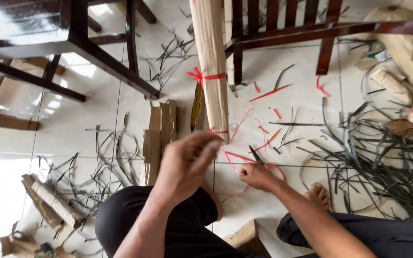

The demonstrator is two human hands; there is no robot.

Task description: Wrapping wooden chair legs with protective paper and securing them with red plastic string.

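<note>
Bundle-tying on floor, w/ red strap

Left hand [187,165] is raised, fingers pinched near the low end of the long tan bundle [212,71], seemingly on red strap [237,160], grip not clear. Right hand [256,176] rests on the tiled floor [72,124], fingers curled on the same strap's loop. Bundle leans up toward the dark chair [283,28]; one red tie at mid-length is knotted, a second near the bottom looks only partly done. Black strips [383,162] and card scraps [158,138] lie around

bundle [212,71] on floor [72,124], before chair [283,24] | cardboard pieces [158,138] left of bundle | strap scraps [388,162] right
</note>
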